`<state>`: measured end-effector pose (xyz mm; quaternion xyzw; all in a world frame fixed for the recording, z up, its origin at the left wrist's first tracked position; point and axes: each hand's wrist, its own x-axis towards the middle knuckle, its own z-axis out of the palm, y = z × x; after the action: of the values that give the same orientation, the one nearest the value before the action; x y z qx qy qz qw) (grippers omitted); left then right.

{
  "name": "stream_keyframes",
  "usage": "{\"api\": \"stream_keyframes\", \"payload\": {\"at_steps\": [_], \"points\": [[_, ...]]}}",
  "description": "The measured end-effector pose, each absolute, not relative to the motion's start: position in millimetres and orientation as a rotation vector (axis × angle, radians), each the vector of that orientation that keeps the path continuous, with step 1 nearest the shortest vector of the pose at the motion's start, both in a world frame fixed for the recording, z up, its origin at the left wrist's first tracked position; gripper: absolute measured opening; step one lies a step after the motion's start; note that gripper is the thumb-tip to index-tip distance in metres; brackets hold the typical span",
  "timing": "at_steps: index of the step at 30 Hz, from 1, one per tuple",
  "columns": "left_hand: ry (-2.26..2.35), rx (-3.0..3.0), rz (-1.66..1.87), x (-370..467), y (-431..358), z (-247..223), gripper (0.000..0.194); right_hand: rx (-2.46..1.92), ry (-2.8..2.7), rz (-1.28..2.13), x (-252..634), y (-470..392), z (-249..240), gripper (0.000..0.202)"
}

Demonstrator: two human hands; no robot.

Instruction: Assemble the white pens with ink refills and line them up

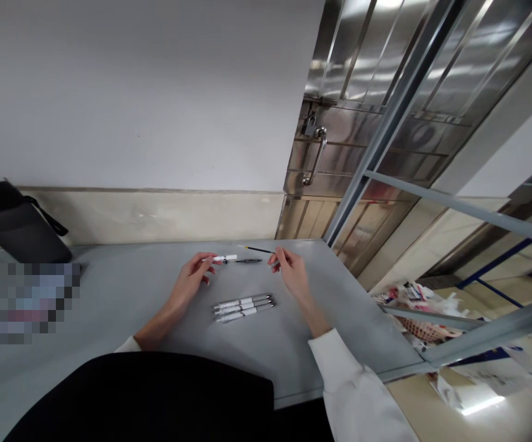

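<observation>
My left hand [196, 271] is closed around a white pen barrel [226, 258], which points to the right. Between the fingertips of my right hand [290, 267] is a thin dark pen refill [259, 249], its pale end toward the left. On the table between both hands lies a dark pen part [249, 261], close to the barrel's end. Nearer to me, several white pens [244, 308] with dark ends lie side by side in a small group, touched by neither hand.
The grey table [155, 288] meets a wall behind. A black case [17, 221] with a strap stands at the left, beside a blurred-out item [33, 304]. A metal frame [386, 129] rises at the right. Beyond it are a steel door [340, 123] and a basket [425, 329] with plastic bags.
</observation>
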<state>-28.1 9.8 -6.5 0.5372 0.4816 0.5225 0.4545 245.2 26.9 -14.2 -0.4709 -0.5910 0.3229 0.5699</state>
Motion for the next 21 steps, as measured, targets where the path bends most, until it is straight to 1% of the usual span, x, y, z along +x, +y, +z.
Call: {"api": "stream_keyframes", "payload": {"at_steps": [7,13,17,21], "points": [[1.172,1.318,1.291,-27.2,7.2,-3.3,0.046,-1.079,-1.308,0.827,248.0,27.1,-13.6,0.057],[1.179,1.307,1.289,-24.7,5.3,-1.6,0.044,-1.113,-1.358,0.794,249.6,28.1,-14.1,0.055],[1.165,1.314,1.283,-22.5,4.8,-2.6,0.042,-1.123,-1.384,0.746,248.7,27.8,-12.3,0.047],[1.179,1.317,1.281,-22.4,6.5,-4.5,0.046,-1.119,-1.405,0.711,248.0,28.1,-11.9,0.037]]}}
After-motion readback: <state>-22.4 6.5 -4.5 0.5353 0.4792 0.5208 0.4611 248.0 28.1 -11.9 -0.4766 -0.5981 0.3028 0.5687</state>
